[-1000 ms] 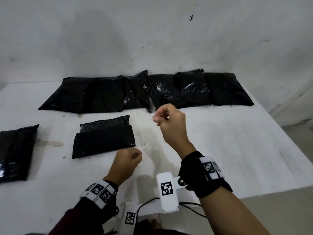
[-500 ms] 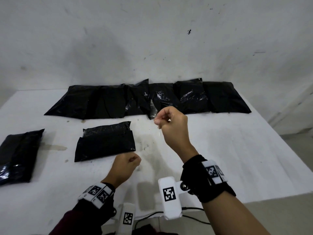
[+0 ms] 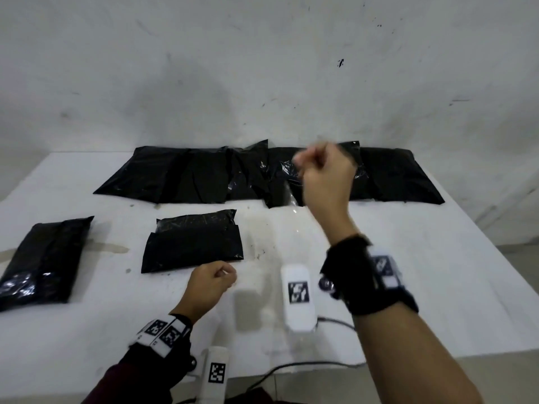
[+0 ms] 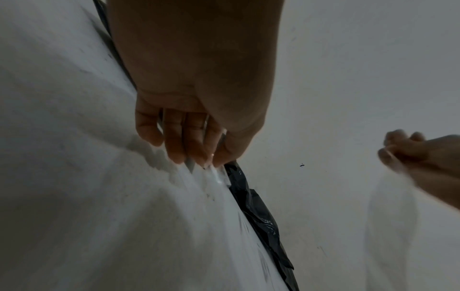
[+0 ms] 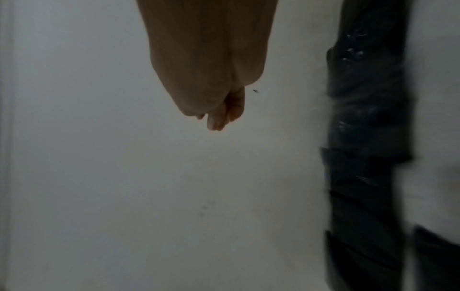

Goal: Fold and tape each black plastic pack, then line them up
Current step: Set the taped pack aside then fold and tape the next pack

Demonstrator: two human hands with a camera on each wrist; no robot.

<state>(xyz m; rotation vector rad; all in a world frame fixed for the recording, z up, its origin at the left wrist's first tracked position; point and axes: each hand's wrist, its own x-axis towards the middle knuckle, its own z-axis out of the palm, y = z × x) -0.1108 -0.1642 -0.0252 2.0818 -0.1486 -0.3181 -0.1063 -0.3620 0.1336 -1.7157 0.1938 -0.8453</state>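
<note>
Black packs, left to right: one lone pack (image 3: 43, 262) sits at the far left of the counter (image 3: 437, 272), well apart from the rest. Next is the folded pack (image 3: 194, 242) in front of you, flap turned over, no tape on it that I can make out. Behind it, the lined-up row (image 3: 204, 176) runs along the back by the wall.

Your left hand (image 3: 211, 287) is low, just beside the folded pack's near right corner, fingers curled. In the left wrist view the fingertips (image 4: 199, 155) pinch something clear and shiny, which looks like one end of a tape strip (image 4: 216, 175). It hasn't moved much over the last second.

Your right hand (image 3: 323, 173) is the change. A second ago it was at mid-counter height; now it's raised and further out, in front of the back row, blurred with motion. Fingers and thumb are closed in a pinch. A faint clear band seems to run down from it toward the left hand, so I read that as the other tape end, but the blur makes it uncertain.

Meaning: you're pulling out a longer length of tape, hands moving apart. The folded pack is not yet sealed. Likely next is laying the strip over the flap, then moving that pack back into the row. The far-left pack's status I can't tell.
</note>
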